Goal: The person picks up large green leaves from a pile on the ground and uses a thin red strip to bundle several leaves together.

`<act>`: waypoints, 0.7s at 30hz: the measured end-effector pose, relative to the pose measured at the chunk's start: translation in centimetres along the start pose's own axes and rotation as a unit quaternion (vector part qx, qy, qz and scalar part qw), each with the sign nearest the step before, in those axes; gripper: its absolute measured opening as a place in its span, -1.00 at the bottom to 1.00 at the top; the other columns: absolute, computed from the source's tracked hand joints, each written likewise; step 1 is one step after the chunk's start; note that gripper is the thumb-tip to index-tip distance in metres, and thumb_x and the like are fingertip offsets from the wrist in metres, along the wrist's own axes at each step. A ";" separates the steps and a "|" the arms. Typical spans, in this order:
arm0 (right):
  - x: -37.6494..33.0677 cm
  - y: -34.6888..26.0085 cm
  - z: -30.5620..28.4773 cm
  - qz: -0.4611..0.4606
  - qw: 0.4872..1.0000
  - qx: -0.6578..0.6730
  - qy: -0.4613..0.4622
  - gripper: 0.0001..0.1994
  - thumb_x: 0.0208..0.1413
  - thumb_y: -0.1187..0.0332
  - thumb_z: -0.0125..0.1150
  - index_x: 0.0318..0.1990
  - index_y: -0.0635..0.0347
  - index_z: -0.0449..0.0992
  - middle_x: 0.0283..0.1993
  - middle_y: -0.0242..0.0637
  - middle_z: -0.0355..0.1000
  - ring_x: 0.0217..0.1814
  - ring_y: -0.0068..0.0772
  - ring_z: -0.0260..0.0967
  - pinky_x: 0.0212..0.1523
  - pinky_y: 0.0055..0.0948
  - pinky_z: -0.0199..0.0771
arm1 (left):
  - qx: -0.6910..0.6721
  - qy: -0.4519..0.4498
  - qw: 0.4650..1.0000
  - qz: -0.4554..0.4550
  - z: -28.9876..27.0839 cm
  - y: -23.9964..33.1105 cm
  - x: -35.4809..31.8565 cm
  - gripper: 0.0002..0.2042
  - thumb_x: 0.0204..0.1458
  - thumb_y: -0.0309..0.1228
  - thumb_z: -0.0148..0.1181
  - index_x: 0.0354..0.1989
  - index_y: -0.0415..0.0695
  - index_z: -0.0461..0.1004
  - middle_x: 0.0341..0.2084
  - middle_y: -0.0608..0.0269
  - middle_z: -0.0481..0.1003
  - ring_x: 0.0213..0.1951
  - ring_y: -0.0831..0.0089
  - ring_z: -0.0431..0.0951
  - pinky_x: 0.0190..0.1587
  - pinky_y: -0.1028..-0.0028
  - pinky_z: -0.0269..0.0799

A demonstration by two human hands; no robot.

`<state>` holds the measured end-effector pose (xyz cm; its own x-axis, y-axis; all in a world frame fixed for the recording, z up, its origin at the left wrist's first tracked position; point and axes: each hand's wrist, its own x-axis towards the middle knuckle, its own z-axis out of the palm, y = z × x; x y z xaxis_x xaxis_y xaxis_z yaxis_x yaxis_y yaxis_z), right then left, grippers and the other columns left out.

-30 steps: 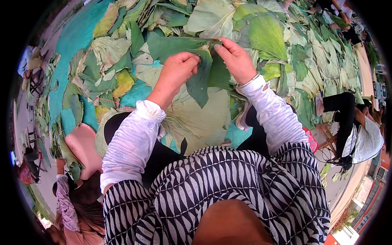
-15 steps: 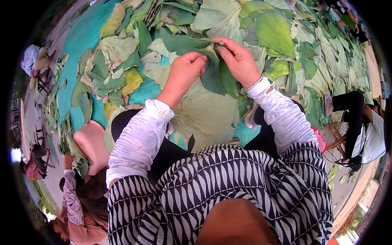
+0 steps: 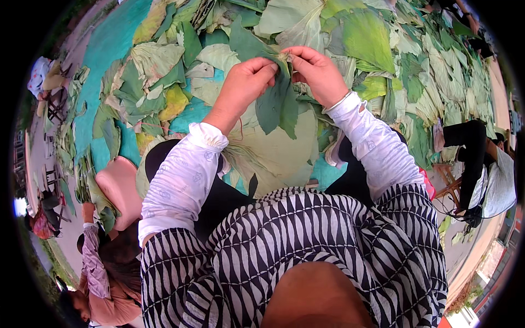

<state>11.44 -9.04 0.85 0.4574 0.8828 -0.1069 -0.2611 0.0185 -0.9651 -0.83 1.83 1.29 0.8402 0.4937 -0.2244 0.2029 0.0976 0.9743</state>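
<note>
Between my two hands hangs a dark green leaf (image 3: pixel 277 106), large and folded, its lobes drooping below my fingers and one part standing up behind them. My left hand (image 3: pixel 247 82) pinches it near its pale gathered centre. On the other side of that centre, my right hand (image 3: pixel 317 75) grips it between thumb and fingers. Beneath the held leaf, a broad pale green leaf (image 3: pixel 273 153) lies spread between my knees, with fine ribs fanning across it. Where my fingertips meet the held leaf, some of the contact is hidden.
Heaped leaves (image 3: pixel 437 76), green, yellowish and dried, cover much of the teal sheet (image 3: pixel 104 60). A pink stool seat (image 3: pixel 121 188) stands at my left, near a co-worker (image 3: pixel 104 273). Another seated person (image 3: pixel 465 158) is at the right, beside a wooden folding stool (image 3: pixel 451 188).
The held leaf has turned and bunched up, its hanging part shifting left and its back part rising. My left hand has moved slightly up and left; both hands keep their grip.
</note>
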 end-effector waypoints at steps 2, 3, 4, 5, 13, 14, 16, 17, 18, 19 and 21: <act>-0.2 0.3 0.0 0.006 1.000 0.007 0.002 -0.83 0.01 0.32 0.00 -0.27 0.17 0.39 -0.34 -0.47 0.34 -0.36 -0.65 0.25 -0.38 -0.63 0.26 | 0.037 -0.012 0.999 0.021 -0.3 -0.5 0.1 -0.84 -0.05 -0.35 0.01 -0.46 -0.19 0.41 -0.68 0.44 0.33 -0.64 0.72 0.23 -0.61 0.72 0.11; -0.1 0.3 -0.2 0.005 1.000 0.008 -0.003 -0.84 0.00 0.31 0.01 -0.29 0.16 0.40 -0.35 -0.49 0.34 -0.37 -0.65 0.24 -0.39 -0.63 0.26 | 0.075 -0.026 0.996 0.047 -0.5 -0.7 0.3 -0.84 -0.06 -0.35 0.03 -0.45 -0.20 0.42 -0.67 0.45 0.33 -0.63 0.71 0.25 -0.57 0.71 0.15; 0.1 0.4 -0.3 0.005 1.000 0.011 -0.009 -0.85 0.00 0.31 0.01 -0.32 0.14 0.40 -0.36 -0.50 0.34 -0.38 -0.66 0.24 -0.40 -0.63 0.25 | 0.076 -0.027 0.996 0.036 -1.0 -0.5 0.3 -0.84 -0.06 -0.35 0.03 -0.45 -0.20 0.42 -0.67 0.45 0.33 -0.63 0.71 0.25 -0.57 0.71 0.15; 0.4 0.4 -0.6 -0.001 1.000 0.003 -0.011 -0.85 0.00 0.27 0.01 -0.34 0.12 0.40 -0.36 -0.52 0.34 -0.37 -0.66 0.25 -0.40 -0.63 0.25 | 0.130 0.009 0.985 0.112 -1.6 -0.2 0.5 -0.85 -0.07 -0.36 0.05 -0.44 -0.20 0.42 -0.65 0.44 0.34 -0.60 0.71 0.26 -0.54 0.70 0.17; -0.2 -0.3 0.1 0.008 0.996 0.017 -0.088 -0.90 0.06 0.32 -0.07 -0.36 0.12 0.32 -0.49 -0.47 0.30 -0.51 -0.69 0.22 -0.49 -0.71 0.23 | 0.245 -0.038 0.929 0.274 -1.1 2.7 -1.8 -0.66 -0.26 -0.65 0.00 -0.21 -0.16 0.37 -0.39 0.31 0.31 -0.42 0.59 0.32 -0.43 0.65 0.24; -0.2 -0.3 0.3 0.010 0.996 0.022 -0.088 -0.90 0.06 0.32 -0.07 -0.36 0.12 0.32 -0.49 -0.47 0.30 -0.51 -0.69 0.22 -0.49 -0.71 0.23 | 0.248 -0.040 0.929 0.270 -1.1 2.6 -1.9 -0.66 -0.26 -0.65 0.00 -0.21 -0.16 0.37 -0.39 0.31 0.31 -0.42 0.59 0.32 -0.43 0.65 0.24; -0.2 -0.3 0.5 0.033 0.994 0.069 -0.077 -0.89 0.06 0.32 -0.06 -0.36 0.13 0.32 -0.48 -0.44 0.32 -0.50 -0.67 0.24 -0.50 -0.71 0.25 | 0.264 -0.039 0.920 0.288 -1.5 2.2 -2.3 -0.72 -0.28 -0.66 0.01 -0.30 -0.18 0.40 -0.39 0.30 0.31 -0.44 0.59 0.31 -0.44 0.65 0.24; -0.1 -0.3 0.4 0.029 0.995 0.071 -0.068 -0.89 0.05 0.32 -0.06 -0.35 0.13 0.31 -0.45 -0.41 0.33 -0.48 -0.64 0.27 -0.50 -0.70 0.27 | 0.281 -0.052 0.909 0.305 -2.4 1.2 -2.0 -0.75 -0.28 -0.66 -0.01 -0.35 -0.18 0.42 -0.37 0.30 0.32 -0.42 0.55 0.33 -0.41 0.64 0.25; -0.1 -0.2 0.3 0.030 0.994 0.074 -0.068 -0.89 0.05 0.32 -0.06 -0.35 0.13 0.31 -0.45 -0.41 0.33 -0.48 -0.64 0.27 -0.50 -0.70 0.27 | 0.282 -0.053 0.909 0.303 -2.9 0.8 -2.2 -0.75 -0.28 -0.66 -0.01 -0.35 -0.18 0.42 -0.37 0.30 0.32 -0.42 0.55 0.33 -0.41 0.64 0.25; 0.0 -0.1 0.2 0.025 0.994 0.075 -0.077 -0.89 0.05 0.33 -0.06 -0.34 0.14 0.31 -0.45 -0.40 0.33 -0.48 -0.63 0.27 -0.50 -0.70 0.27 | 0.306 -0.083 0.895 0.314 -3.3 0.5 -2.4 -0.72 -0.28 -0.67 -0.03 -0.32 -0.17 0.42 -0.33 0.28 0.33 -0.34 0.47 0.35 -0.33 0.60 0.26; -0.2 0.0 0.0 0.019 0.994 0.067 -0.083 -0.89 0.05 0.33 -0.05 -0.34 0.14 0.31 -0.43 -0.40 0.33 -0.45 -0.62 0.29 -0.49 -0.67 0.29 | 0.298 -0.118 0.889 0.327 -2.9 -0.4 -2.7 -0.82 -0.27 -0.63 0.12 -0.43 -0.18 0.37 -0.33 0.31 0.35 -0.30 0.55 0.34 -0.22 0.61 0.24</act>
<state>11.35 -9.18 0.90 0.3012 0.9492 -0.0912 -0.3922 0.0361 -0.9192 -4.65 2.98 1.61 0.9447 0.0736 0.3197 -0.1963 -0.6540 0.7306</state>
